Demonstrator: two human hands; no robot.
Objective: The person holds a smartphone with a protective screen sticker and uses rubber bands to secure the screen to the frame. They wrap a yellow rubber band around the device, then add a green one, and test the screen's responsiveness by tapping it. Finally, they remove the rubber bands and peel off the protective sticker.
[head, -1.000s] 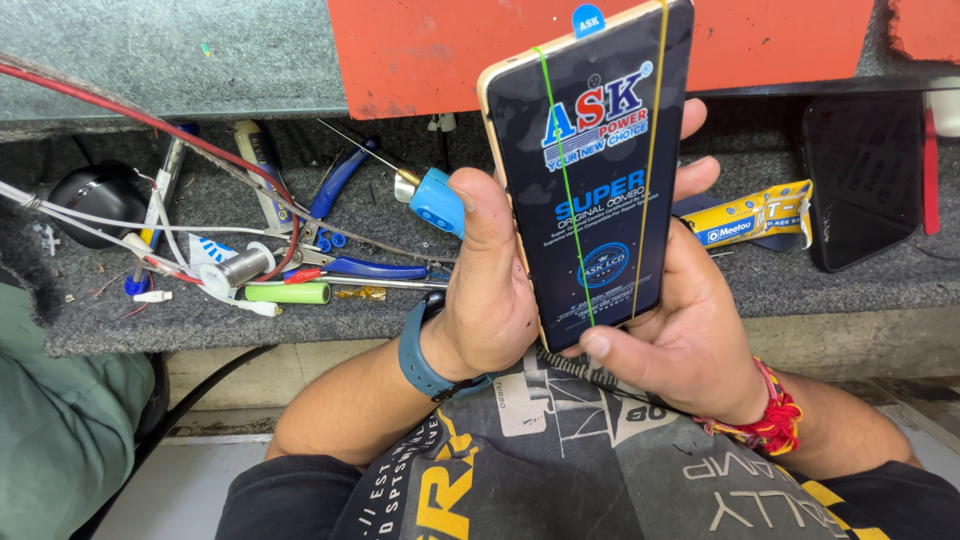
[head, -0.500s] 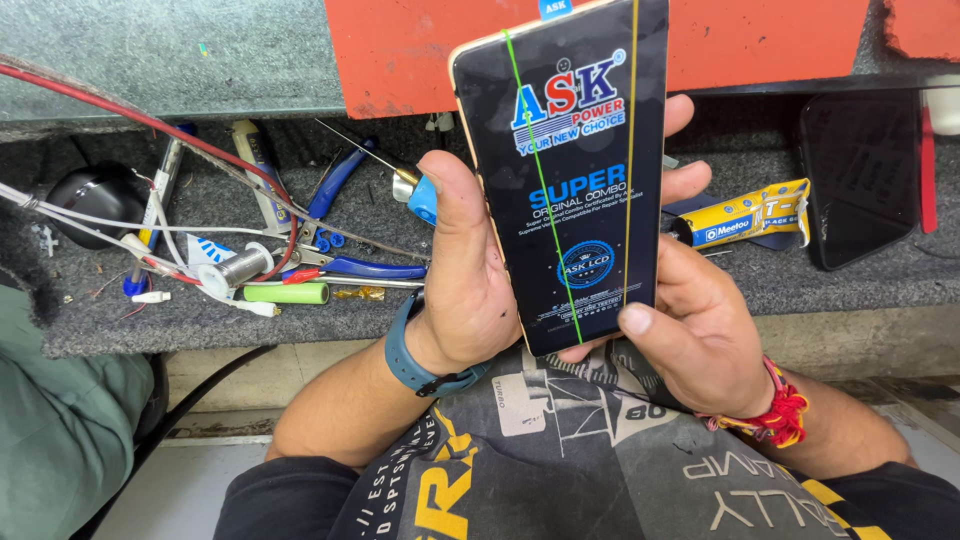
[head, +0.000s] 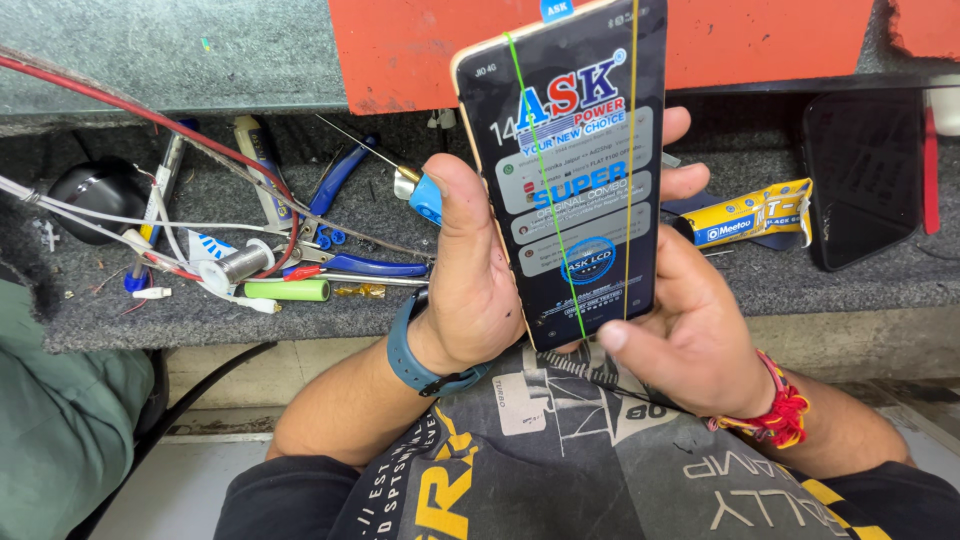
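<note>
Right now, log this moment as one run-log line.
left hand: grips phone left edge | right hand: supports phone bottom, thumb on screen | phone: upright, screen lit, film on | behind: tools on grey shelf

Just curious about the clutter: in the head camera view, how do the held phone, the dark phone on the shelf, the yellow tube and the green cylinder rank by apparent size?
1. Held phone, though nearest the camera.
2. Dark phone.
3. Yellow tube.
4. Green cylinder.
</note>
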